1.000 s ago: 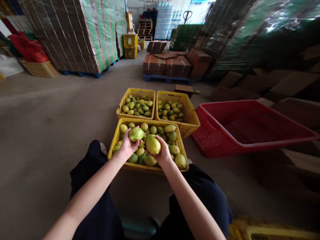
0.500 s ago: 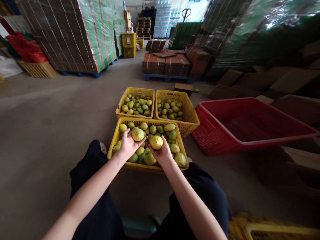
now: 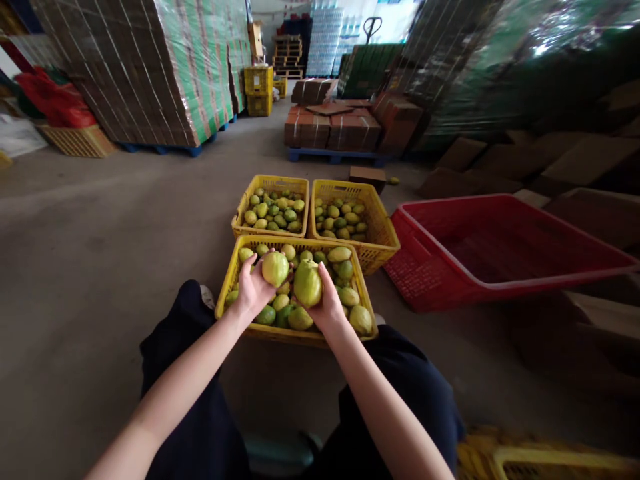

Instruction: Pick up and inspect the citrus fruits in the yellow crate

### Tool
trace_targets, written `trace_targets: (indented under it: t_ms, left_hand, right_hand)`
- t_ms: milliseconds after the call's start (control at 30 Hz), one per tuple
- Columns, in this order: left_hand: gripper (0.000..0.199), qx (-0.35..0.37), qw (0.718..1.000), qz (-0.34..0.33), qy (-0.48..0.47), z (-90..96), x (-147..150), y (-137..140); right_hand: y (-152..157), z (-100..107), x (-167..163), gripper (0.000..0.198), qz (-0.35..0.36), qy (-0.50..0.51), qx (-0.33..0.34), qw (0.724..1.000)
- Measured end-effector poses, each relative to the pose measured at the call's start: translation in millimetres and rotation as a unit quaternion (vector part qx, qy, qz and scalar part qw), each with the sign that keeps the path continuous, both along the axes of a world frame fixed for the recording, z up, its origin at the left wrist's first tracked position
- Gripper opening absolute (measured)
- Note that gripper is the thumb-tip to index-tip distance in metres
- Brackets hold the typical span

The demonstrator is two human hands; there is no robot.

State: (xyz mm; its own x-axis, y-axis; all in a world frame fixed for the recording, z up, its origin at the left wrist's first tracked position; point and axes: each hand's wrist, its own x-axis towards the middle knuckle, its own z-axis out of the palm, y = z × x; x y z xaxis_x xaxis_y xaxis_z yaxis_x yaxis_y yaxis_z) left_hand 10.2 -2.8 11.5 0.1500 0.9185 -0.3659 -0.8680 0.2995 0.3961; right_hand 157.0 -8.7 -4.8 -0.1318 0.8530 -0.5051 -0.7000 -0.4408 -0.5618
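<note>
Both hands are over a yellow crate [image 3: 295,339] of green and yellow lemons. My left hand [image 3: 254,288] is closed around a round-looking yellow-green lemon [image 3: 275,269], its thumb at the left side. In my right hand [image 3: 326,303] is a larger, pear-shaped green-yellow lemon [image 3: 308,283], its narrower end pointing up and away. The two lemons are side by side with a small gap. Some of the fingers are hidden behind the fruit. Loose lemons [image 3: 300,319] lie in the crate below.
Two more yellow crates, a left one [image 3: 271,233] and a right one [image 3: 383,233], hold lemons behind the near crate. A large red crate [image 3: 415,267] stands to the right. Farther back are bundled flat cartons [image 3: 333,130] on a blue pallet and tall wrapped stacks [image 3: 185,67].
Both lemons have been turned in my hands. The right one now shows its long side with its tip up, and the left one has rolled slightly. The crates are unmoved.
</note>
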Motion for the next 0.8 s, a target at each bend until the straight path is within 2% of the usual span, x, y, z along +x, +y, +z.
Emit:
trace_targets:
  t_ms: [167, 367, 467, 600, 733, 800]
  left_hand:
    - [0.026, 0.006, 0.999, 0.006, 0.037, -2.4, -2.9, 2.7]
    - [0.025, 0.028, 0.996, -0.007, 0.081, -5.6, -2.8, 3.0]
    - [0.021, -0.009, 0.999, 0.009, 0.05, -4.2, -0.8, 4.3]
    - [0.017, -0.057, 0.998, -0.021, 0.003, -2.1, 0.4, 6.3]
    - [0.014, -0.07, 0.997, -0.013, 0.017, -4.8, 1.4, 8.5]
    - [0.01, -0.083, 0.996, 0.002, 0.025, -7.8, 2.0, 10.2]
  right_hand:
    - [-3.5, 1.3, 0.2, 0.037, 0.02, -0.014, 0.047, 0.999]
    - [-4.3, 1.5, -0.2, 0.038, 0.041, 0.0, 0.037, 0.998]
    - [-2.9, -0.7, 1.6, 0.035, 0.032, 0.01, 0.04, 0.999]
    - [-2.8, -2.4, 3.2, 0.033, 0.017, -0.001, 0.05, 0.999]
    - [-3.0, -0.8, 3.9, 0.026, -0.02, -0.006, 0.069, 0.997]
    - [-1.9, -0.3, 5.3, 0.026, -0.019, 0.003, 0.052, 0.998]
